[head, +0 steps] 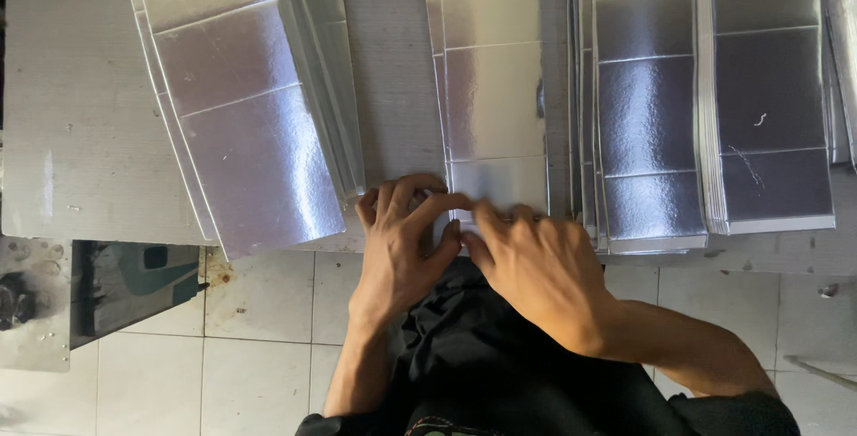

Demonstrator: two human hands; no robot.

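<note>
Together, both hands pinch one silver sheet's near end.
Left hand (402,244) and right hand (536,266) fingers (428,208) grasp the creased silver foil-faced strip (494,97); similar stacks (652,115) flank it on the grey surface (80,115).

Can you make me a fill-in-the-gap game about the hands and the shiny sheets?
1. Both hands, left hand and right hand, touch the near end of the ____ stack of silver sheets.
2. The floor is covered in white ____.
3. The sheets look shiny and ____ in colour.

Missing words: middle; tiles; silver

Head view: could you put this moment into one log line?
left hand: touching near end of middle foil strip | right hand: same end | other foil stacks beside | grip unclear
</note>
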